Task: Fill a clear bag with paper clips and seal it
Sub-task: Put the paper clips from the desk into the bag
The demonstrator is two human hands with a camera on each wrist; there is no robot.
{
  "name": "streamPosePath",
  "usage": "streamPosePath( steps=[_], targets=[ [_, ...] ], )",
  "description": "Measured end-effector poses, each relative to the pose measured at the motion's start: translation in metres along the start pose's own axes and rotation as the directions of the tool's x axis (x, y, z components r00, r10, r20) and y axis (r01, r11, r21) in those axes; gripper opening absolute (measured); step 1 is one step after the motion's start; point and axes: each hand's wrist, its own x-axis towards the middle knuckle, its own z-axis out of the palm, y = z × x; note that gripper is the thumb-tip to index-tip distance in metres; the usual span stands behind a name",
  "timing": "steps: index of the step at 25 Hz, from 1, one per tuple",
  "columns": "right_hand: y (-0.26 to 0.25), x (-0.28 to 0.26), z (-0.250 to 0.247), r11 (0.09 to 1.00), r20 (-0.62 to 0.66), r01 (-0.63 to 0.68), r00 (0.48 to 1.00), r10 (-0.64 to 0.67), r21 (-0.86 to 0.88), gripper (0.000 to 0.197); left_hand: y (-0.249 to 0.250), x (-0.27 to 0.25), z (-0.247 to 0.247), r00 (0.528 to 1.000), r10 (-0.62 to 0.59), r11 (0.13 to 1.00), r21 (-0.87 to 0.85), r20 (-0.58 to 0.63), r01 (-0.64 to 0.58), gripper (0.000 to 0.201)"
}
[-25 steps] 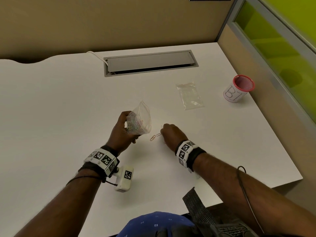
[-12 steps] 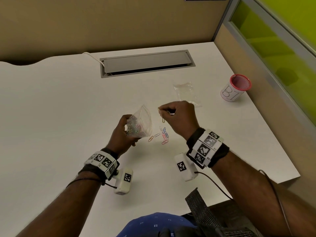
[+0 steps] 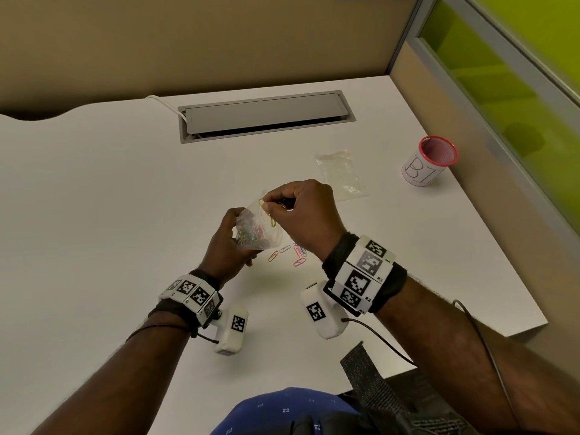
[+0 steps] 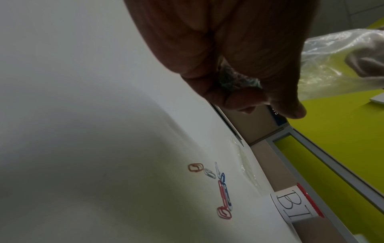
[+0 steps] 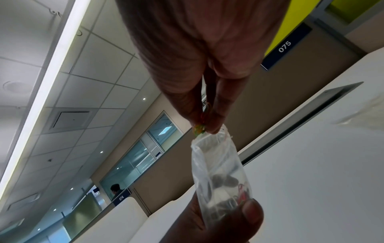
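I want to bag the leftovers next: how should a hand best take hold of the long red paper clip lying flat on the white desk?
Probably pinch the long red paper clip across its narrow width near mid-length, coming straight down from above. It lies flat on the white desk, touching a blue clip, so a fingertip may first need to slide it free.

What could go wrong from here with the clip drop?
1. The right hand pinches clips right at the clear bag mouth, which looks narrow; they may snag on the rim and fall.
2. The left hand grips only the bag's bottom, so the top could fold shut.
3. Loose clips on the table may be missed.
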Motion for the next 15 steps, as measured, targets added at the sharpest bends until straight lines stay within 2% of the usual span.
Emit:
streamPosePath(
  steps=[10, 15],
  targets=[
    [-0.0027, 0.0016, -0.0014, 0.998, 0.003, -0.040, 0.999, 0.040, -0.042, 0.017, 0.0028, 0.0045, -0.0005, 1.000, 0.004, 0.999, -0.035, -0.013, -0.005, 0.058],
    [-0.0011, 0.0045, -0.0001, 0.999, 0.013, -0.002, 1.000, 0.003, -0.051, 0.017, 0.0022, 0.0064, 0.0000, 1.000, 0.011, 0.999, -0.037, -0.010, -0.012, 0.058]
  ],
)
